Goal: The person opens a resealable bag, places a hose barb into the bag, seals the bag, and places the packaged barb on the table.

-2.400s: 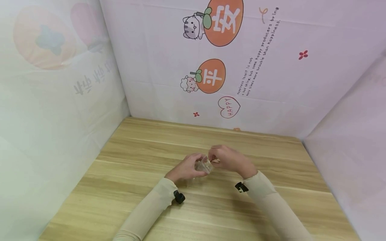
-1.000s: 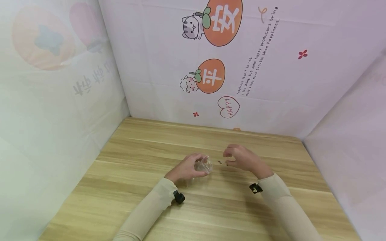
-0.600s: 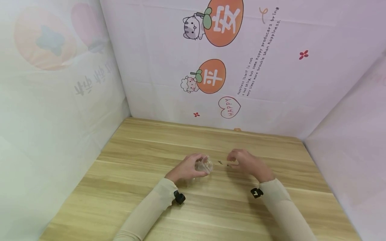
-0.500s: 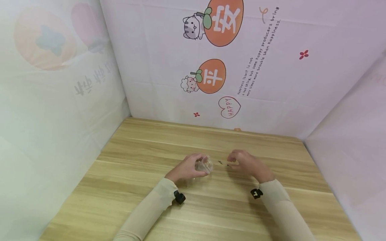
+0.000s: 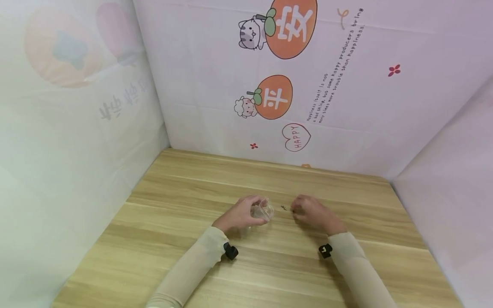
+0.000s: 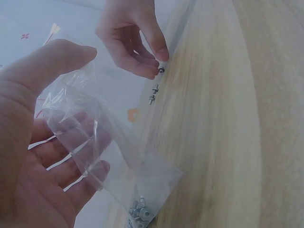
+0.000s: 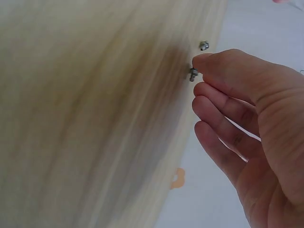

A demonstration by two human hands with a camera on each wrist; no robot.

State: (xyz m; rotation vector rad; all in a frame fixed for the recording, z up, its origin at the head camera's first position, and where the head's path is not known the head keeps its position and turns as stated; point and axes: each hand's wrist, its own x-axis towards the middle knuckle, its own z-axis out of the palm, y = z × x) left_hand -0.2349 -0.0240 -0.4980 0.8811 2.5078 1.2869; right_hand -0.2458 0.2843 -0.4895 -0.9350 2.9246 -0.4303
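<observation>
A clear plastic bag (image 6: 90,123) is held by its mouth in my left hand (image 5: 243,212), the thumb on one side and curled fingers on the other. Several small metal bolts (image 6: 140,213) with nuts lie in the bag's bottom corner. To the right of the bag, my right hand (image 5: 313,212) is low over the table, its thumb and fingertips at a small bolt (image 7: 193,74), which they pinch. Other loose bolts (image 6: 154,94) lie on the wood between the bag and the right hand; one bolt (image 7: 204,45) shows past the thumb in the right wrist view.
The wood-grain table (image 5: 185,184) meets a white printed cloth wall (image 5: 208,85) at the back. More cloth walls stand at the left (image 5: 84,141) and right (image 5: 443,192). Each sleeve carries a black wrist camera (image 5: 231,251).
My right hand has gone from the bag's mouth rightward to the table, and its fingers have closed in on a bolt there. The left hand stays with the bag; the head view has shifted slightly.
</observation>
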